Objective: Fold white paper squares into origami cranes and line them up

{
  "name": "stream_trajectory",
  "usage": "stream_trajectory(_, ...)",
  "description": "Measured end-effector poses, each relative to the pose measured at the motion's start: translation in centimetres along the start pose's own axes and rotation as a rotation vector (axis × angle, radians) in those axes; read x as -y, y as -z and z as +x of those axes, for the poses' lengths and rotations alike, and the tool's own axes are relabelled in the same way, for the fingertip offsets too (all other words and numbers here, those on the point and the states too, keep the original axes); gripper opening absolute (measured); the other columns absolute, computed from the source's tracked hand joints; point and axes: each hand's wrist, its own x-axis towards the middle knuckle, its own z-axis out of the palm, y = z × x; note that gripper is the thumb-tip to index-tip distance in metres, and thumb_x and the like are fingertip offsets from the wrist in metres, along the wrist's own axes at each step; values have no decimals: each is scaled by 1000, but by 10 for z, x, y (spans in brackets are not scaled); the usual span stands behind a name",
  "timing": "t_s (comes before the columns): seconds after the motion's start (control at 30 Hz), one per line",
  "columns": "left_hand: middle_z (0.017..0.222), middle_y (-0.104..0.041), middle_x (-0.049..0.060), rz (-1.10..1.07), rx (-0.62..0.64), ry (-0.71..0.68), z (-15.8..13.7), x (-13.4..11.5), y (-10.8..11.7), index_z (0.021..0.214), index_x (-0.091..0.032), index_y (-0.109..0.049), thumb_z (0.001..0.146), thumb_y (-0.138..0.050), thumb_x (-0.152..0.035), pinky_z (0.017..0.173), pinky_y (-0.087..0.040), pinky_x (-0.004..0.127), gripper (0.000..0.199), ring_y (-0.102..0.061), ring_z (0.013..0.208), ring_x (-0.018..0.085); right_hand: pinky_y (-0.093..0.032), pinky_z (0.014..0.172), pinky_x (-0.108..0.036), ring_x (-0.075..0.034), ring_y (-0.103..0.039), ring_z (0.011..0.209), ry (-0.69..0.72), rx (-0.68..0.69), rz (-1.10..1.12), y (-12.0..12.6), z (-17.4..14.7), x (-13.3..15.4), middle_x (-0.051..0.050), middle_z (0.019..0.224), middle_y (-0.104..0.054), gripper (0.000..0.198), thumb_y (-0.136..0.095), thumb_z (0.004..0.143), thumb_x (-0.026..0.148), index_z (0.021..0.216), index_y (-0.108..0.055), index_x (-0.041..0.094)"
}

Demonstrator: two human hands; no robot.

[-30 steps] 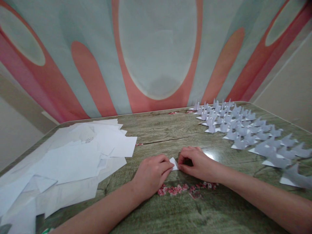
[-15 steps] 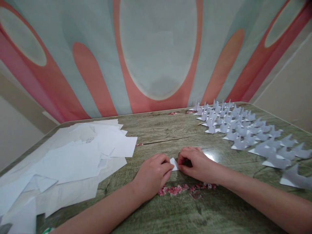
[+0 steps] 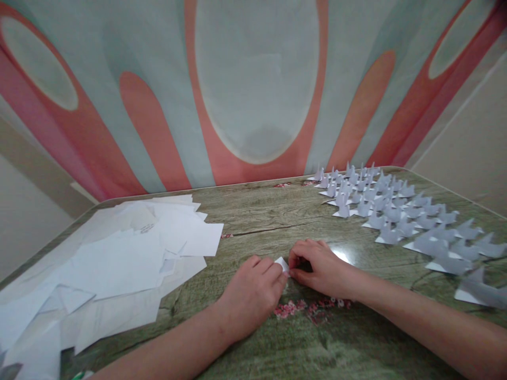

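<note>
1. Workpiece: a small folded paper (image 3: 281, 263) lies between the two hands, at or just above the surface (image 3: 257, 214); any gap beneath it cannot be confirmed. Its white upper corner shows, and the rest is covered.
2. Left hand (image 3: 255, 287): fingers bent and grasping the paper along its left and near side. The thumb is hidden, so the exact grip cannot be told. Judged purpose: to steady so small a piece.
3. Right hand (image 3: 315, 264): thumb and forefinger meet in a pinch at the paper's right corner, leaving a rounded gap behind them. This presumably gives fine control of the edge while leaving the middle free.
4. Loose white sheets (image 3: 119, 258) overlap untidily at the left, near the left forearm. The position appears chosen for easy reach.
5. Folded paper figures (image 3: 388, 234) stand in rough rows at the right, points upward. The spacing probably protects their raised parts, and the side location leaves working room between the two groups.
</note>
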Motion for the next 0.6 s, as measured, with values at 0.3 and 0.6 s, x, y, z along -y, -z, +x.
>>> stream_trajectory(0.3,88,-56,6,-37,24,44,-1,-3,2,102,-15,-54,88,-44,-17,69,-42,35,18,-51,84,21,-37,75,-32,-16,-53,76,34,28,110,8,-2,-8,0,78,-62,7,-54,77,20,78,-61,19)
stream_trajectory(0.6,90,-55,7,-60,48,41,-1,-3,3,104,-13,-52,86,-45,-15,71,-43,35,20,-50,86,21,-41,79,-27,-15,-55,88,267,198,20,33,-15,-2,-3,97,-62,36,-40,81,3,101,-62,23)
